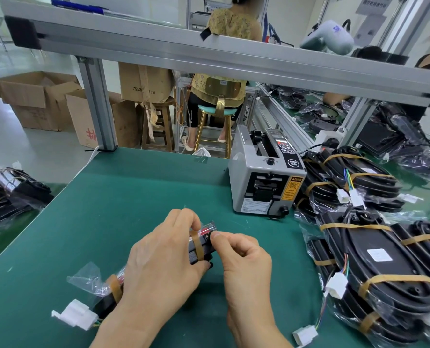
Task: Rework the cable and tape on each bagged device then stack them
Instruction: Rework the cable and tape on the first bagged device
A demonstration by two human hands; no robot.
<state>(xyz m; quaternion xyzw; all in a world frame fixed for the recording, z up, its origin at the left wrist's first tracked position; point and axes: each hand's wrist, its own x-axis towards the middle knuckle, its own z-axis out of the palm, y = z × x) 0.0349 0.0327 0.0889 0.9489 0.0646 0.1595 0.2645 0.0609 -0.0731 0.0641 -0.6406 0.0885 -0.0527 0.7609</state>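
Note:
A black bagged device (200,249) lies slanted on the green mat (123,197), mostly hidden under my hands. My left hand (163,259) covers its middle, fingers curled over the top end. My right hand (244,262) pinches at the device's end beside a strip of brown tape (197,246) wrapped round it. A second brown tape band (115,287) shows near the lower end, where the clear bag (88,280) sticks out and a white connector (77,314) hangs on coloured wires. Stacks of taped bagged devices (384,272) sit to the right.
A grey tape dispenser machine (264,177) stands behind my hands at the right. More bagged devices (10,194) lie off the mat's left edge. An aluminium frame beam (208,54) crosses overhead. A person sits on a stool (216,114) beyond the bench, near cardboard boxes (40,99).

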